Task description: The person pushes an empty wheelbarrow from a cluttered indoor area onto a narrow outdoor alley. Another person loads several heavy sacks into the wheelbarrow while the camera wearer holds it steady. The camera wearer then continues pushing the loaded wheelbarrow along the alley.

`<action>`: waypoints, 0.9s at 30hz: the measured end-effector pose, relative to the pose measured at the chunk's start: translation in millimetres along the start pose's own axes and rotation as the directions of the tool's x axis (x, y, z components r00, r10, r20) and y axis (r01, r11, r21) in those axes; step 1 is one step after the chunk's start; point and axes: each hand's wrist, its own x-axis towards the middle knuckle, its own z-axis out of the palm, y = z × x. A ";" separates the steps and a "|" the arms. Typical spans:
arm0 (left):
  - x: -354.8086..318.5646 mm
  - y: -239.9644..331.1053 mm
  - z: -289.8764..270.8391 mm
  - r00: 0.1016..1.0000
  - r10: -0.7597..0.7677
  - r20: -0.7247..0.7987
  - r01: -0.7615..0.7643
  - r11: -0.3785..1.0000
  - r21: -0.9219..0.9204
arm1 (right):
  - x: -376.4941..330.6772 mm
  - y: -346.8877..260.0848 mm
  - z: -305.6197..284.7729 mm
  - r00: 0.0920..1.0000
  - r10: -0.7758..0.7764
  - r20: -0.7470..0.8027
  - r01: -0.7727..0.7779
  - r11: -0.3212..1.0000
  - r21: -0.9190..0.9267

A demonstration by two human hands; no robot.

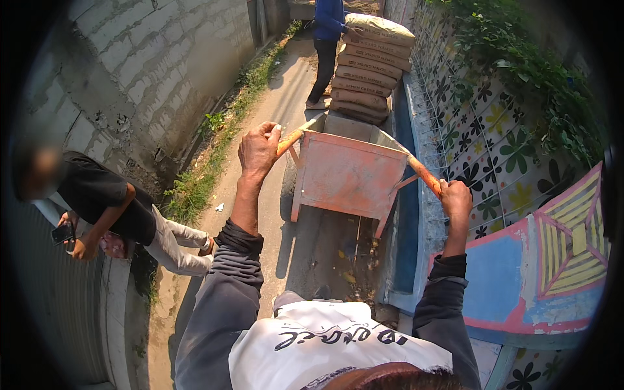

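My left hand (258,151) is closed round the end of the left handle (292,138) of a red, weathered metal handcart (348,175). Its right handle (426,176), orange and worn, is gripped by my right hand (456,197). Both my arms reach forward in dark sleeves. The cart stands in front of me with two legs toward me, its grey inside only partly in view. Just beyond it rises a tall stack of brown paper cement sacks (367,71). The cart's wheels are hidden.
A person in blue (328,29) stands at the stack, one hand against an upper sack. At left, another person (107,201) holds a phone (63,233). A block wall (162,58) and grass line the left; a blue ledge (406,221) and flower-patterned wall (497,143) the right.
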 end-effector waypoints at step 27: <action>-226.0 294.6 -117.2 0.587 0.777 -0.228 -0.018 -0.268 -0.963 | -4.2 22.1 6.3 0.993 -0.066 -0.101 0.076 0.993 0.092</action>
